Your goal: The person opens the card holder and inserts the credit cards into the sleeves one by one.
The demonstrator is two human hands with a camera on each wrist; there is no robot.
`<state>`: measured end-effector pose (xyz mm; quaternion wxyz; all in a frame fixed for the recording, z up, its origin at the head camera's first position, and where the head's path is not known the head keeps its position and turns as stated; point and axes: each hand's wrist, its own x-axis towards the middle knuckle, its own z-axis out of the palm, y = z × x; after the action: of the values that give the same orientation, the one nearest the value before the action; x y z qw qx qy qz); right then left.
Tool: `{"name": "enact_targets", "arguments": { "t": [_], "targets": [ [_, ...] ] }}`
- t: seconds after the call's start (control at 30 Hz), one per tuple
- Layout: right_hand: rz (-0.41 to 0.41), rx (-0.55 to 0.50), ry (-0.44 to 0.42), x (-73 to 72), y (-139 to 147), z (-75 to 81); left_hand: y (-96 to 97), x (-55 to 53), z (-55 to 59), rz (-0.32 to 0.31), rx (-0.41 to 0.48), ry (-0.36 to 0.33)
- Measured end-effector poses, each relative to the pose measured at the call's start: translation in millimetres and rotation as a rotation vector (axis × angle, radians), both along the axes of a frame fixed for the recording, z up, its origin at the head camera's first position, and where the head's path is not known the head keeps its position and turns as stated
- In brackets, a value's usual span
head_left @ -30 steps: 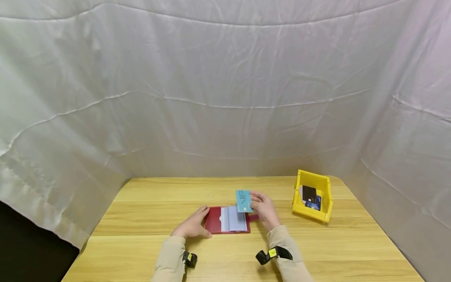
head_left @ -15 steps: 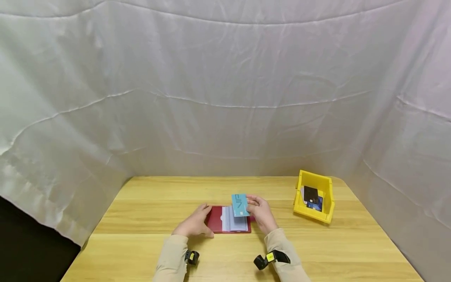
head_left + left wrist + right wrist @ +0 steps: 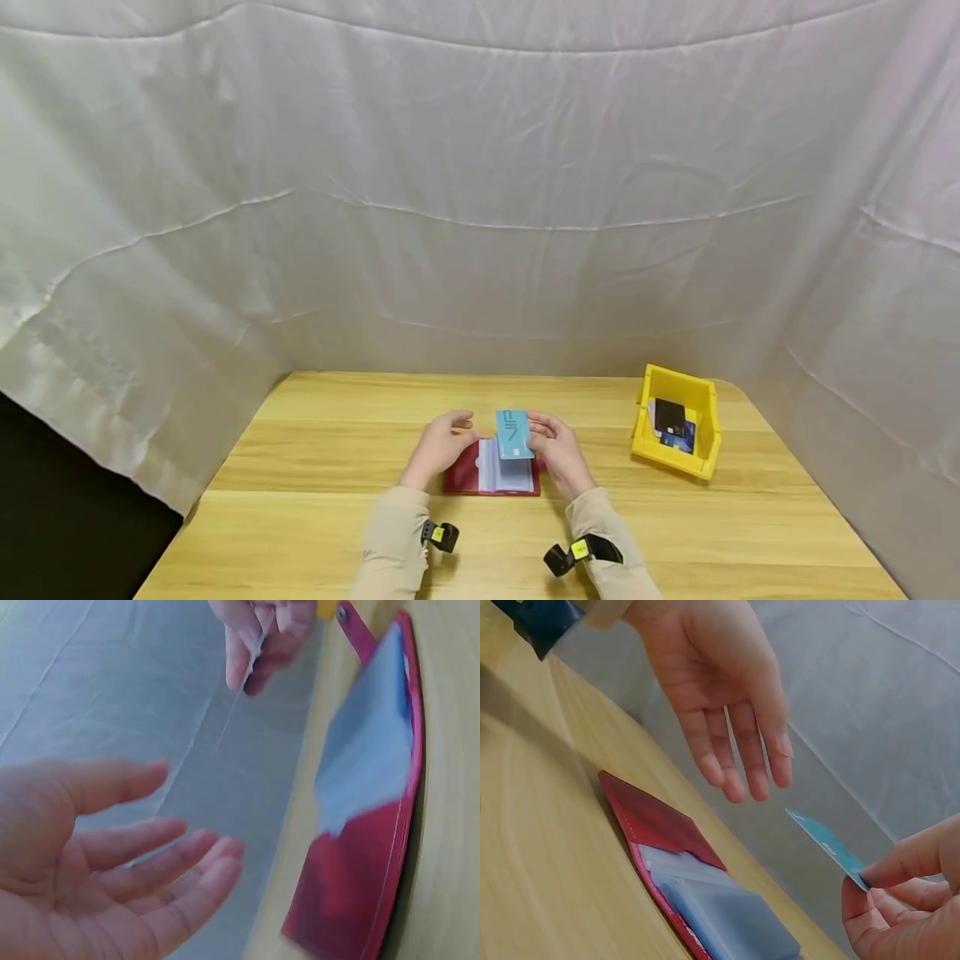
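Note:
Between thumb and fingers, my right hand (image 3: 558, 454) pinches a light blue card (image 3: 513, 435) by its right edge, held above an open red card holder (image 3: 462, 475). Dark "VIP" lettering and a small chip mark show on the card. Clear plastic sleeves (image 3: 731, 915) fill the holder's middle and right side, and a strap with a snap (image 3: 356, 628) sticks out at its far end. My left hand (image 3: 112, 862) hovers over the holder's left part, fingers extended and apart, holding nothing; a gap separates it from the card.
A yellow bin (image 3: 678, 383) stands at the right back of the wooden table (image 3: 315, 533). Inside lie a black card (image 3: 670, 417), a blue card (image 3: 681, 439) and a pale one. Grey-white cloth (image 3: 480, 183) hangs behind and along both sides.
My left hand has let go of the holder's left edge and risen up and right toward the card. My right hand first brought the card left and lower, then lifted it slightly.

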<state>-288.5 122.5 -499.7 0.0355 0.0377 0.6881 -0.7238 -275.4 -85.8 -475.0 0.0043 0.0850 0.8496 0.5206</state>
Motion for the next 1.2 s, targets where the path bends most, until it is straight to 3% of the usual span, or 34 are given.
{"name": "enact_targets", "arguments": {
  "t": [0.17,0.43,0.6,0.83,1.07,1.2],
  "targets": [
    [0.002,-0.020,0.009,0.9,-0.2,-0.6,14.3,-2.4,-8.5,0.053,0.304,-0.132],
    [0.036,-0.018,0.022,3.7,-2.7,-2.0,23.7,-1.0,-20.5,0.055,0.489,-0.238],
    [0.052,-0.005,0.034,5.3,-3.2,-3.1,26.7,-1.0,-23.8,0.046,0.539,-0.281],
    [0.130,-0.017,0.143,8.3,-1.1,-6.4,28.4,0.2,-23.2,0.045,0.543,-0.277],
    [0.091,0.012,0.042,6.9,-3.0,2.6,29.3,-1.3,-24.0,0.068,0.541,-0.279],
    [0.100,0.070,0.069,5.2,3.4,1.3,26.2,-0.4,-21.6,0.068,0.548,-0.267]
  ]
}}
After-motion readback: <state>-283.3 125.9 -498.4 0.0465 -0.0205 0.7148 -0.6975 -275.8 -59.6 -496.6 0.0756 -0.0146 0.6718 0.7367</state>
